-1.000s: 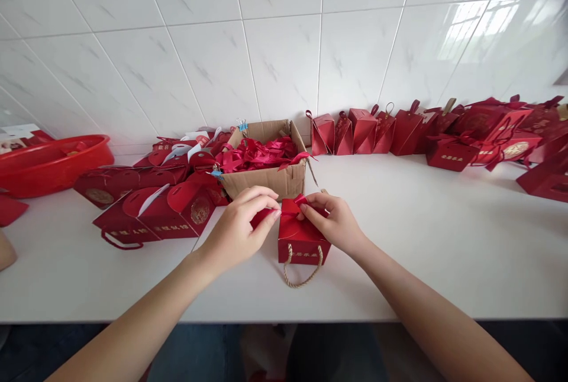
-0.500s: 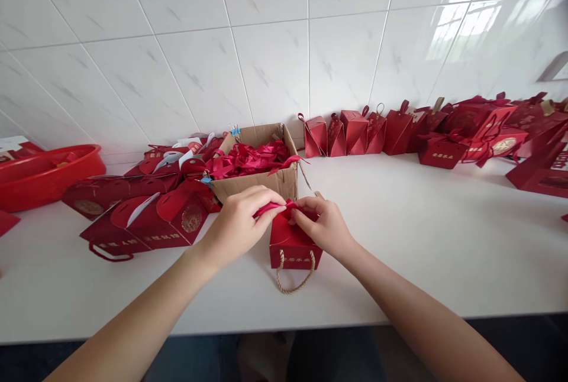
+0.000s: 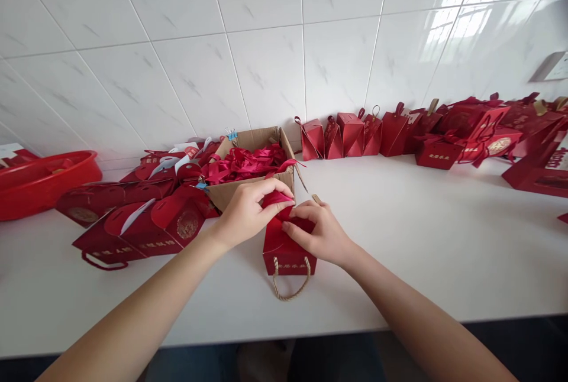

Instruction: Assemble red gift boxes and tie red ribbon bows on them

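While a glossy red fabric ribbon (image 3: 277,198) shows above its lid, a small red cardboard box (image 3: 280,246) stands on the white worktop (image 3: 399,252)

Near the front edge, the box turns a face with gold characters toward the person, and a twisted tan rope handle (image 3: 290,298) loops down from that face. Over the far part of the lid, the left hand (image 3: 246,211) pinches the ribbon between thumb and fingertips. The right hand (image 3: 323,233) rests at the box's right side, its fingers bent over the lid; whether they grip the ribbon cannot be told.

Just beyond the left hand is an open brown cardboard carton (image 3: 224,197), filled with a tangled heap of shiny crimson ribbons (image 3: 248,163) and bearing a blue metal binder clip (image 3: 231,134) at its far left corner. Left of that, dark red cardboard boxes with gold print (image 3: 164,234) sit in rows, some with rounded flaps up. Farther left stands a round red plastic basin (image 3: 48,187).

Along the glossy white tiled wall (image 3: 266,80), small red boxes with loop handles (image 3: 354,136) line up to the carton's right, leading to a stack of ribbon-tied red boxes (image 3: 477,125).
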Action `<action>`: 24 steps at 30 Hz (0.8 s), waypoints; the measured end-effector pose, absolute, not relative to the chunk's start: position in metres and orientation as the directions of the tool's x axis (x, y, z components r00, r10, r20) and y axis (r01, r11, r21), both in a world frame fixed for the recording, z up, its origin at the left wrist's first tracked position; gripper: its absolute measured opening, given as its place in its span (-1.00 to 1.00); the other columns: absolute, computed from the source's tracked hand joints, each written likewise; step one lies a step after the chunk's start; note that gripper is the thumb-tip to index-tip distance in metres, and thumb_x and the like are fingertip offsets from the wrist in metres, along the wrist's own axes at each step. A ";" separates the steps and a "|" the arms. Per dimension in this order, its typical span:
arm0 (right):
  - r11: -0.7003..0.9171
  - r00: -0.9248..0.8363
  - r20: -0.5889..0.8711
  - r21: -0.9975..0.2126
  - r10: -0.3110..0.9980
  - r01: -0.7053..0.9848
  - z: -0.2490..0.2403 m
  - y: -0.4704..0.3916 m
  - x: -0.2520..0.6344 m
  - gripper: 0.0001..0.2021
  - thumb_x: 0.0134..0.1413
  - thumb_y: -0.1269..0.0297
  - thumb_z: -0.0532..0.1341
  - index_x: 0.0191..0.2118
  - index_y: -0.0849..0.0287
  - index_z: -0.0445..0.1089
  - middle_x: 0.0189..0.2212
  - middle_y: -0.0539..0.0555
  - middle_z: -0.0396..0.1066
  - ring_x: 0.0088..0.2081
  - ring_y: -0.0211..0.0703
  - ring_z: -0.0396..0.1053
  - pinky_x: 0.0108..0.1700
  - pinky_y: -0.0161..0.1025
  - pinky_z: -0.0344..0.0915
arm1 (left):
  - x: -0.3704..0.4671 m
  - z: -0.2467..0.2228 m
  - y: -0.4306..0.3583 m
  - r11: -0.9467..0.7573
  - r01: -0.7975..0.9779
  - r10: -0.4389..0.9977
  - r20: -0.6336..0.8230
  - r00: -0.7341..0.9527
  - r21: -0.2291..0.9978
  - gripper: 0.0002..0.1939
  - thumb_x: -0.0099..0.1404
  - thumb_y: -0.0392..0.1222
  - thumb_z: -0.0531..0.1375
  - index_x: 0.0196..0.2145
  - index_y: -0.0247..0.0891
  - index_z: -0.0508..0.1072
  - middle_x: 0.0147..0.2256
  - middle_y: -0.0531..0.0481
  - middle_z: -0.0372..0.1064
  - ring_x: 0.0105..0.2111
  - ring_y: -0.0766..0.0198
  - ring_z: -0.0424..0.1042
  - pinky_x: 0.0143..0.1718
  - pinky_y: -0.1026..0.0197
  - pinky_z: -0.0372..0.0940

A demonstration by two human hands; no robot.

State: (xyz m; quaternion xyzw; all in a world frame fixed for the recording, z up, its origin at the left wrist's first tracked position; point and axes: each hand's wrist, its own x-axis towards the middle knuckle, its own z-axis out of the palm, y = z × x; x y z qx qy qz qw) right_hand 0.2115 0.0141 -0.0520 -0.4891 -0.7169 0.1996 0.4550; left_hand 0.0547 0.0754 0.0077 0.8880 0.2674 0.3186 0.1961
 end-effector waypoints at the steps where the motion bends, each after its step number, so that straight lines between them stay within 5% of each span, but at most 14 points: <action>1: 0.437 -0.096 0.456 -0.740 0.885 0.510 -0.053 0.014 0.211 -0.79 0.12 0.20 0.17 -0.48 0.11 0.42 -0.48 0.01 0.45 -0.32 -0.13 0.34 -0.10 -0.09 0.15 | 0.055 0.008 0.076 -0.778 0.342 0.600 0.464 0.652 0.526 -0.93 0.23 -0.31 0.16 -0.32 -0.22 0.44 -0.33 0.03 0.47 -0.31 0.28 0.45 -0.24 0.28 0.35; 13: 0.339 0.015 0.370 -0.866 0.929 0.367 -0.054 0.016 0.207 -0.78 0.05 0.24 0.23 -0.57 0.14 0.38 -0.52 0.02 0.42 -0.38 -0.15 0.34 -0.30 -0.21 0.25 | 0.086 0.043 0.086 -0.711 0.192 0.540 0.350 0.766 0.677 -0.71 0.18 -0.15 0.26 -0.12 -0.19 0.41 -0.29 0.01 0.47 -0.26 0.23 0.48 -0.15 0.17 0.35; 16: 0.340 0.040 0.377 -0.872 0.925 0.353 -0.055 0.016 0.206 -0.74 0.04 0.23 0.24 -0.61 0.15 0.36 -0.56 0.02 0.40 -0.42 -0.16 0.32 -0.34 -0.21 0.24 | 0.106 0.043 0.093 -0.821 0.295 0.482 0.317 0.817 0.489 -0.62 0.15 -0.22 0.29 -0.06 -0.19 0.38 -0.28 0.01 0.48 -0.17 0.14 0.44 0.00 0.01 0.24; 19: 0.304 0.047 0.332 -0.904 0.942 0.300 -0.056 0.017 0.207 -0.74 0.07 0.18 0.23 -0.57 0.15 0.40 -0.54 0.03 0.43 -0.39 -0.15 0.33 -0.31 -0.21 0.25 | 0.106 0.042 0.088 -0.892 0.405 0.448 0.500 0.741 0.199 -0.80 0.13 -0.25 0.30 -0.25 -0.22 0.44 -0.19 -0.04 0.46 -0.08 0.05 0.35 0.06 -0.10 0.13; 21: 0.272 0.028 0.288 -0.930 0.957 0.247 -0.056 0.017 0.208 -0.74 0.10 0.14 0.21 -0.52 0.15 0.43 -0.48 0.04 0.48 -0.36 -0.15 0.35 -0.26 -0.20 0.26 | 0.091 0.039 0.076 -0.867 0.427 0.488 0.613 0.621 0.258 -0.90 0.22 -0.18 0.23 -0.35 -0.25 0.40 -0.30 0.00 0.45 -0.22 0.16 0.38 -0.02 0.01 0.20; 24: 0.261 0.007 0.269 -0.940 0.963 0.219 -0.055 0.017 0.210 -0.70 0.12 0.09 0.19 -0.51 0.16 0.44 -0.46 0.04 0.49 -0.34 -0.15 0.36 -0.22 -0.20 0.26 | 0.060 0.028 0.058 -0.719 0.437 0.688 0.459 0.563 0.541 -0.83 0.25 -0.07 0.20 -0.36 -0.22 0.38 -0.38 0.04 0.41 -0.35 0.26 0.39 -0.28 0.21 0.29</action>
